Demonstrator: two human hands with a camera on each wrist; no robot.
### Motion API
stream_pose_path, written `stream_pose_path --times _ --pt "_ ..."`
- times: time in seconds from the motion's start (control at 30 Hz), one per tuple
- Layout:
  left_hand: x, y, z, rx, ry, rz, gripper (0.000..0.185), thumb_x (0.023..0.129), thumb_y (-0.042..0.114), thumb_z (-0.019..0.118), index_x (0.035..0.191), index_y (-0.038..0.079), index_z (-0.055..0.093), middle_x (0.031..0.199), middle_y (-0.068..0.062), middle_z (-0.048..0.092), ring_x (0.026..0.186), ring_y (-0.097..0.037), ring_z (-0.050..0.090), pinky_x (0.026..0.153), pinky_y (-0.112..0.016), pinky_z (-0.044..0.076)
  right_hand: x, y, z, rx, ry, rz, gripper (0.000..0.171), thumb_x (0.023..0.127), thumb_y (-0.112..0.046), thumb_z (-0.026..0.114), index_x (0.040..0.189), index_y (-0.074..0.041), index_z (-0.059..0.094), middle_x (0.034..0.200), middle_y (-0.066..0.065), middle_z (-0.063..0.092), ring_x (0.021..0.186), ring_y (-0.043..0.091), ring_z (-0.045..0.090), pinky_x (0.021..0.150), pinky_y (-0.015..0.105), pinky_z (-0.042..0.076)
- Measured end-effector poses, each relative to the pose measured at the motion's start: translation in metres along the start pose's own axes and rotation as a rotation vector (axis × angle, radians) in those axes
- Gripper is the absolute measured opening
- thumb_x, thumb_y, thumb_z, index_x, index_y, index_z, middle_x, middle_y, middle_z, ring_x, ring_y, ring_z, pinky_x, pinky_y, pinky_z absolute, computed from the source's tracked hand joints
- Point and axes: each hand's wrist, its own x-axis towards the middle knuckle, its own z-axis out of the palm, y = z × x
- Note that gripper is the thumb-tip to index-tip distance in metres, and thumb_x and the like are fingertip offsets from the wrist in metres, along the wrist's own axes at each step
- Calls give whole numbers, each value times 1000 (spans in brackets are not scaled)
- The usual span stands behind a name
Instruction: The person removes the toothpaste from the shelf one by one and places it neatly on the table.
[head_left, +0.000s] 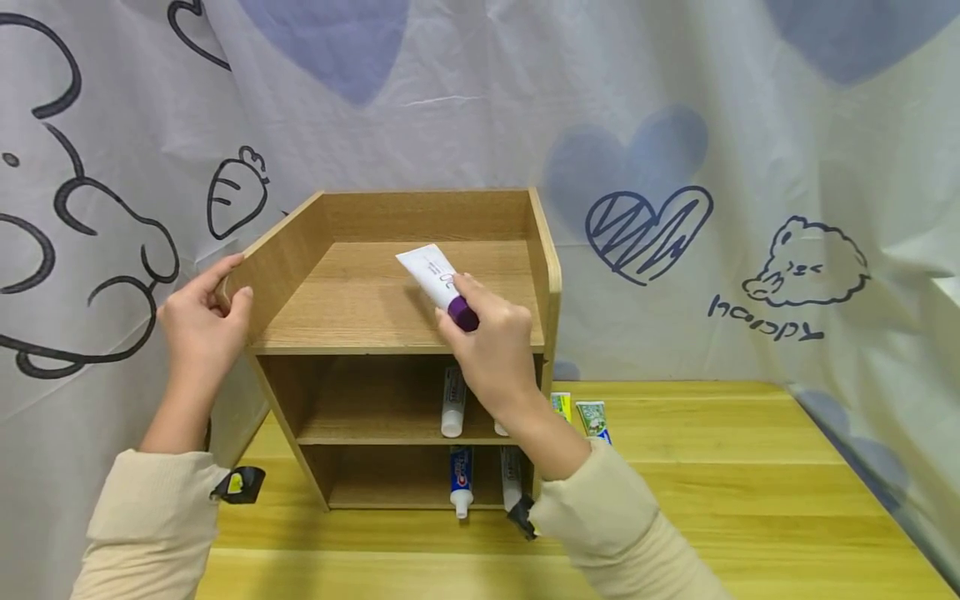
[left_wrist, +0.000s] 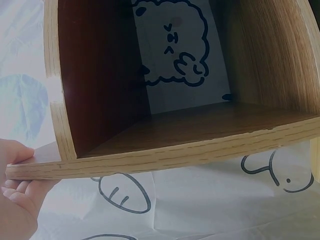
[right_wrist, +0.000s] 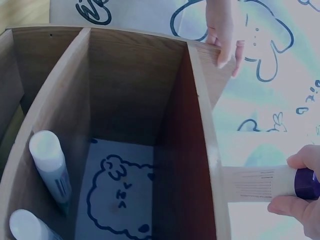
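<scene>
My right hand (head_left: 495, 346) pinches a white toothpaste tube (head_left: 431, 271) near its purple cap (head_left: 462, 313), with the flat end pointing away over the top board of a wooden shelf (head_left: 360, 292). In the right wrist view the tube (right_wrist: 252, 182) reaches past the shelf's front edge. My left hand (head_left: 206, 321) grips the front edge of the shelf's left side panel, thumb on the inner face. The left wrist view shows that hand (left_wrist: 22, 200) around the panel's end.
White-capped tubes (head_left: 453, 404) lie on the middle level. Below are a blue toothpaste tube (head_left: 461, 479) and a grey-white tube (head_left: 512, 475). Green boxes or tubes (head_left: 594, 419) lie on the wooden table (head_left: 720, 500) right of the shelf. A patterned curtain (head_left: 465, 108) hangs behind.
</scene>
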Motion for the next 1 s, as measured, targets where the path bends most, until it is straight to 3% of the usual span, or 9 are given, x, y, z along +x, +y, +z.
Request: stream_pose_path --times 0.23,0.33,0.4,0.47,0.63,0.77,1.0 --pt "0 0 0 0 2 4 35 78 -3 58 110 4 68 45 29 29 39 12 25 46 -13 22 6 3 -11 -25 68 -30 32 74 -3 72 103 9 67 102 24 67 94 33 67 78 37 54" --pt "-1 0 1 -12 -2 0 35 78 -2 57 110 4 68 45 29 29 39 12 25 59 -14 24 7 6 -14 -31 89 -36 32 73 -2 72 103 9 67 101 24 66 94 34 67 80 38 54" --pt "-1 0 1 -16 0 -1 35 77 -3 57 110 3 68 45 30 29 39 13 25 60 -15 23 8 8 -17 -25 100 -44 32 73 -1 72 103 10 66 101 25 66 94 34 66 80 38 54" --pt "-1 0 1 -17 0 1 35 77 -3 57 110 3 68 45 30 29 39 13 25 60 -13 24 9 9 -20 -17 108 -51 32 73 0 71 103 11 66 102 25 66 95 34 66 80 39 53" --pt "-1 -1 1 -1 1 7 35 77 -3 58 110 4 68 45 30 30 39 12 26 41 -11 21 13 14 -28 -26 124 -48 31 74 -1 70 103 11 66 102 24 66 98 34 65 81 39 53" --pt "-1 -1 1 -12 1 0 35 77 -3 58 110 4 68 45 29 30 39 12 26 40 -11 21 15 18 -34 -49 139 -44 31 74 -1 70 103 11 66 102 25 66 97 34 66 81 40 53" --pt "0 0 0 -20 -1 1 35 77 -3 57 111 3 68 45 30 30 39 12 26 52 -13 23 18 22 -45 -76 163 -34 32 74 -2 71 103 12 65 101 27 65 94 37 66 80 41 54"
